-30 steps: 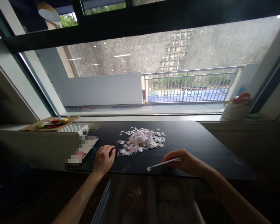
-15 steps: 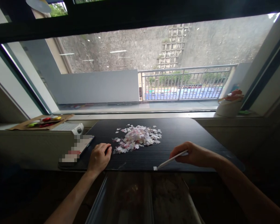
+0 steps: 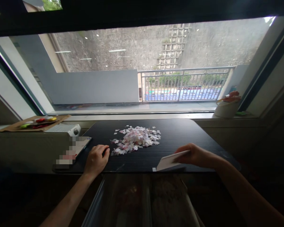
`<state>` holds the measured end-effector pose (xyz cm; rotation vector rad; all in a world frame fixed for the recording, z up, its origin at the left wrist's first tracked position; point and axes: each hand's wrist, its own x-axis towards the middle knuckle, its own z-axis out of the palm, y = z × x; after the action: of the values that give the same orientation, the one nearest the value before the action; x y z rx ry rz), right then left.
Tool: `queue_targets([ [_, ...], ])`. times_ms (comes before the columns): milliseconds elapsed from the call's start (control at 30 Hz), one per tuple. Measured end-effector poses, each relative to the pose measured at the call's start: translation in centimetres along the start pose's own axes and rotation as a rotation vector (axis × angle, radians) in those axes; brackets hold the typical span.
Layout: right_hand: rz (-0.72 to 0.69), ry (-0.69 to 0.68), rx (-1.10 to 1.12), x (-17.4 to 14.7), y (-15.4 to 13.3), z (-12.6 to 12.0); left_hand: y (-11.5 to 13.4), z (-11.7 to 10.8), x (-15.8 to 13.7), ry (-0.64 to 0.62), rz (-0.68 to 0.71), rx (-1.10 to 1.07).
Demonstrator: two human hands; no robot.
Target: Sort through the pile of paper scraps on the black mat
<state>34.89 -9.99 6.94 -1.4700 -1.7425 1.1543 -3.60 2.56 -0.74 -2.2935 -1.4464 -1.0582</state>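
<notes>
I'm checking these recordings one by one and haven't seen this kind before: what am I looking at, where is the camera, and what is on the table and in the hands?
There is no machine here. A person wears a camera on the head, looking forward and down, so both bare arms reach in from the bottom edge.

The left hand rests curled on a black table, right beside a pile of small paper scraps, white and pinkish. The right hand holds a flat white card, its lower edge down near the table's front edge by one stray scrap.

Left of the left hand lies a blurred-out flat item. On the ledge further left sit a white device and a brown board with coloured bits. A white pot stands on the windowsill at right. Below the table's front edge is a clear bin.
</notes>
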Motion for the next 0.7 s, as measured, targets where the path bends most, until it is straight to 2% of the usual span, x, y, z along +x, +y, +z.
queue_targets([
  [133,0.030,0.021,0.179,0.3,0.7,0.0,-0.1,0.1,0.0,0.008,0.005,0.003],
  [333,0.094,-0.055,0.335,1.2,0.8,0.2,-0.1,-0.1,0.1,0.015,0.020,-0.005],
  [700,0.128,-0.044,0.318,0.5,0.8,-0.3,-0.2,-0.3,0.2,0.031,-0.002,-0.019],
])
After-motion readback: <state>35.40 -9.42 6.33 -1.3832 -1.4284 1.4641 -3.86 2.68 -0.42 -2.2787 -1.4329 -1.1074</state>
